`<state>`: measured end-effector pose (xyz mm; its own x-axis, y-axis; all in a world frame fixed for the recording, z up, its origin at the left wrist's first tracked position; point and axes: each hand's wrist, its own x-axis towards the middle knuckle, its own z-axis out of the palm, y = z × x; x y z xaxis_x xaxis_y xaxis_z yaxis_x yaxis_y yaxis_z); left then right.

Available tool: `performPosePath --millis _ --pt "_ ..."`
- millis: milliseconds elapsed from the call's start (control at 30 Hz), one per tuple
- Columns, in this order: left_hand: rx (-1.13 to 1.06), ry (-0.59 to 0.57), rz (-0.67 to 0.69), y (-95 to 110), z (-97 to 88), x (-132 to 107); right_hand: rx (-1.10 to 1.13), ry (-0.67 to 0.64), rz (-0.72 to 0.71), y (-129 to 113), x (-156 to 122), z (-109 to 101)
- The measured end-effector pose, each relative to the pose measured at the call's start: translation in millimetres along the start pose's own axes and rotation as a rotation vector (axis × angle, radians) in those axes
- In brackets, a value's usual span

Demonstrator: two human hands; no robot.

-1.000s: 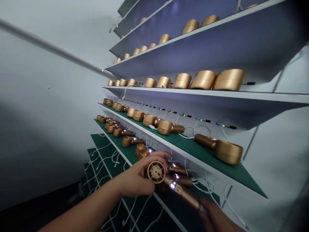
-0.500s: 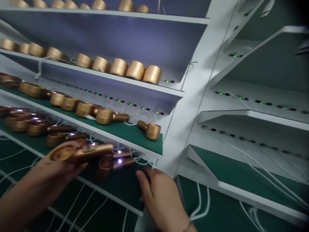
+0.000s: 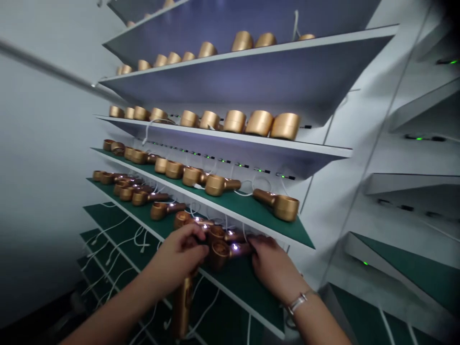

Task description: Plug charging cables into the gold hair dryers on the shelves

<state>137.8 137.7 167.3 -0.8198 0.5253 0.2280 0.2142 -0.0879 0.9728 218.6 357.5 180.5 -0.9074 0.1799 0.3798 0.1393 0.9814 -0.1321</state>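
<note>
Left hand (image 3: 181, 251): fingers curled closed on a gold unit (image 3: 182, 309), handle hanging below them, head hidden behind the hand. Right hand (image 3: 271, 263): fingers at the handle end of a lit unit (image 3: 230, 249); can't tell if gripping. Its round, hollow head lies between the two sets of fingers. Satin, metallic-looking finish, rod-like handles. Green-topped, white-edged shelf (image 3: 255, 294) below right fingers; thin white cable (image 3: 245, 231) just above them.
</note>
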Motion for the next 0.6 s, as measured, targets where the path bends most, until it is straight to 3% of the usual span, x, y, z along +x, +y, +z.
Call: performPosePath --millis 67,167,233,367,467,600 --pt "0.307 -0.010 0.076 4 0.9 -2 0.017 -0.039 -0.001 3 -1 1" --pt "0.600 -0.081 0.069 10 0.1 -10 0.030 -0.055 -0.064 15 -7 2" --pt "0.687 -0.105 0.107 11 -2.4 -15 -0.051 0.043 -0.164 25 -12 3" --pt "0.797 -0.039 0.261 4 -10.7 -21 -0.225 0.370 -0.482 31 -26 0" --pt "0.872 0.005 0.393 -2 -17.8 -21 -0.229 0.486 -0.502 24 -37 -3" --pt "0.928 -0.007 0.467 -1 -26.0 -17 -0.322 0.484 -0.515 22 -44 4"
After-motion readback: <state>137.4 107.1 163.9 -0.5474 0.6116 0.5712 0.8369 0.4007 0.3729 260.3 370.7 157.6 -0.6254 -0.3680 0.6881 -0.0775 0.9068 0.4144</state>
